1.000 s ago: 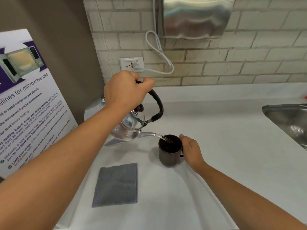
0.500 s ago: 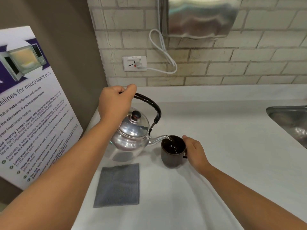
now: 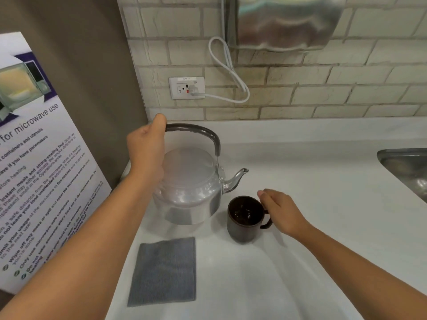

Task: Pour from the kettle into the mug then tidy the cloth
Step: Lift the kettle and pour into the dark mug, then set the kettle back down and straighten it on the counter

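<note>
While the left hand (image 3: 145, 151) is closed around the rear end of the dark handle (image 3: 196, 132) of the kettle (image 3: 191, 192), the kettle stands upright on the white counter (image 3: 323, 227), its spout (image 3: 238, 179) pointing to the right, toward the mug. Whether the base bears fully on the counter cannot be told. The lid area of the kettle appears blurred and pale.

The right hand (image 3: 280, 211) is loosely curled at the right side of the mug (image 3: 246, 219), with the fingers (image 3: 265, 197) near the rim and over the mug handle (image 3: 266, 224). Whether the fingers actually grip that handle cannot be told. The mug is dark brown, upright on the counter, just right of the kettle and below the spout tip. Dark liquid with reflections is visible inside it.

The cloth (image 3: 164, 271) is grey and lies flat as a rectangle on the counter, in front of the kettle and to the near left of the mug, apart from both.

On the brick wall (image 3: 323, 88) behind, a socket (image 3: 186, 87) carries a plugged-in white cable (image 3: 228, 72) that loops up to a metal wall unit (image 3: 284, 21). A steel sink (image 3: 409, 169) is set into the counter at far right. A printed microwave-use poster (image 3: 34, 169) leans at far left.
</note>
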A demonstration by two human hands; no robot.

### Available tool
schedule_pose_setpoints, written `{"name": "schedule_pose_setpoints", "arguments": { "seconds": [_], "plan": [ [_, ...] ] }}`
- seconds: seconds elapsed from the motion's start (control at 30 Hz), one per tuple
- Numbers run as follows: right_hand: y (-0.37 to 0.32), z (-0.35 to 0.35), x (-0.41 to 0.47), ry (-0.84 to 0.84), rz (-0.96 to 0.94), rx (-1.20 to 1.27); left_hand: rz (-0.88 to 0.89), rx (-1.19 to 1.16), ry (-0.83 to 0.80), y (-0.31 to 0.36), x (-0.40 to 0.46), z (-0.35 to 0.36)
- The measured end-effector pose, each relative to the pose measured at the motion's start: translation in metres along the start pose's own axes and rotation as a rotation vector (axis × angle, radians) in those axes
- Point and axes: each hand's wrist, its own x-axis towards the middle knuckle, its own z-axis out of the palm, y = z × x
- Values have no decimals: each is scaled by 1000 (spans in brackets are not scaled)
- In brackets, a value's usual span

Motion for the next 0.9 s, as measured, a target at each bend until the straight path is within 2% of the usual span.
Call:
{"name": "schedule_pose_setpoints", "arguments": {
  "seconds": [0.17,0.33,0.6,0.9],
  "plan": [
    [-57,-13,49,110,-108,113,-16,-42,35,-12,27,2],
    [-114,11,109,69,-213,229,-48,-5,60,-43,54,7],
    [-121,75,151,-105,-421,-102,-68,-2,72,-88,90,15],
    [-104,91,170,-83,-531,-258,-11,47,52,-116,109,15]
  ]
}}
